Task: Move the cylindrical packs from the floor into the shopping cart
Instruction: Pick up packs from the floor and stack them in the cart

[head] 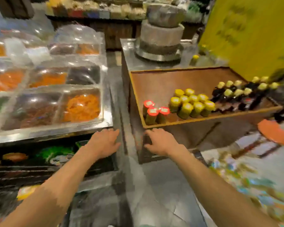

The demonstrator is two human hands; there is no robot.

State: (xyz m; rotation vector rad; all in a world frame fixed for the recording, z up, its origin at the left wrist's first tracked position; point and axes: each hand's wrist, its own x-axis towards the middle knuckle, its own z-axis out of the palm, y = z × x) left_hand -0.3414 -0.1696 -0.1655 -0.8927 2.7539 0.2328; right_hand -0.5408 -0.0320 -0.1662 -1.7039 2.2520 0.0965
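The picture is blurred by motion. Both my arms reach forward over the grey floor. My left hand [105, 142] hangs with relaxed fingers and holds nothing, just below the front corner of the steel display counter [52, 131]. My right hand [160, 142] is also empty, its fingers spread close to the lower corner of the wooden stand [179, 128]; I cannot tell whether it touches it. One clear cylindrical pack with an orange lid [272, 131] lies on its side at the right, beyond my right hand. No shopping cart is recognisable.
The counter's trays of orange and dark dried goods [81, 107] lie under clear covers. Small jars with red lids [152, 112], yellow lids [193, 104] and dark bottles [236, 94] stand in the wooden tray. A narrow gap [121, 122] separates counter and stand. Colourful blurred goods [246, 182] fill the lower right.
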